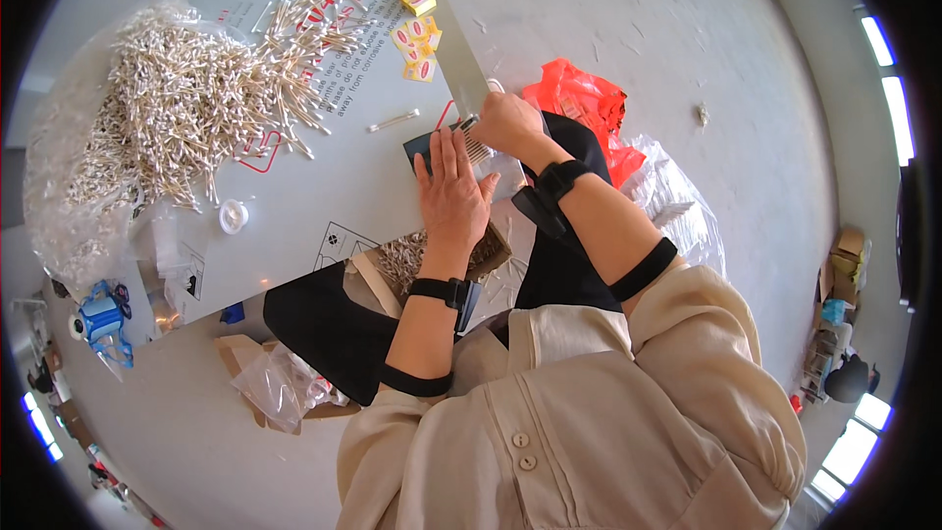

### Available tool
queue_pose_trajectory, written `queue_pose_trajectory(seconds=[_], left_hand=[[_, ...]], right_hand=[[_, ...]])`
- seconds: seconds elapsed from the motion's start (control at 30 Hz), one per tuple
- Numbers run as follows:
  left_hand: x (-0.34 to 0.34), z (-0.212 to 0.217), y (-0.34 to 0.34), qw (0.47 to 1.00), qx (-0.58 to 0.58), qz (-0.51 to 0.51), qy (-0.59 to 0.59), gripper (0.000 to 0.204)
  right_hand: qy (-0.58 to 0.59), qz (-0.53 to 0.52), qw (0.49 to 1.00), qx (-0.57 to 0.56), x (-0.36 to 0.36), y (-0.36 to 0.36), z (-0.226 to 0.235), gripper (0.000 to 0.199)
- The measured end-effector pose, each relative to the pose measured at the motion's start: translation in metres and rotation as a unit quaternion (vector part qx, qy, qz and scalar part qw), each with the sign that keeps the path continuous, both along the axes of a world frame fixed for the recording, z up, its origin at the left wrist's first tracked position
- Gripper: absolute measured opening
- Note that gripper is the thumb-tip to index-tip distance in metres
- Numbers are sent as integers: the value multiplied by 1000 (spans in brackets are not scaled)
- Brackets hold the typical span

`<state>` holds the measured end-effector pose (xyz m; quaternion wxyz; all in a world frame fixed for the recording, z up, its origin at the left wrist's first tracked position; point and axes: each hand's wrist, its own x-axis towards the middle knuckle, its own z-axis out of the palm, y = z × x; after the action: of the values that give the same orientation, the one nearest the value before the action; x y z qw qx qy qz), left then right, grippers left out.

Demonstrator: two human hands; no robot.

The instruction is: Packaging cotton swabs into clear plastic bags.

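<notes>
My left hand (454, 191) lies flat near the table's right edge, fingers stretched over a small dark flat piece (417, 149) whose kind I cannot make out. Beside those fingers shows a row of cotton swabs (478, 149), lined up side by side. My right hand (512, 124) is curled closed at the far end of this row; its fingertips are turned away, so what they grip is hidden. One loose cotton swab (393, 121) lies on the table to the left. Below my left wrist, a cardboard box (497, 260) holds many swabs.
A big heap of cotton swabs (186, 98) spills from a clear plastic bag (59, 186) across the table (294, 226). Yellow packets (417, 39), a round white container (234, 217) and a blue device (101, 319) lie around it. A red bag (579, 98) is at right.
</notes>
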<state>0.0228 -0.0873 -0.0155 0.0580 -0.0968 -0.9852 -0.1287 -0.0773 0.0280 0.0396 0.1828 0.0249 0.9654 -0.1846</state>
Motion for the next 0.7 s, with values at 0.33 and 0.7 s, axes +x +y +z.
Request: queue_pose_trajectory(seconds=[0.33,0.7], left_hand=[[5,1,-5,999,42,-15,-20,78],[-18,-1,-14,992,77,-97,18,75]], right_hand=[[-10,5,1000,-22,1,4,-7,33],[190,-144,958,-160,14,25,-28,24]])
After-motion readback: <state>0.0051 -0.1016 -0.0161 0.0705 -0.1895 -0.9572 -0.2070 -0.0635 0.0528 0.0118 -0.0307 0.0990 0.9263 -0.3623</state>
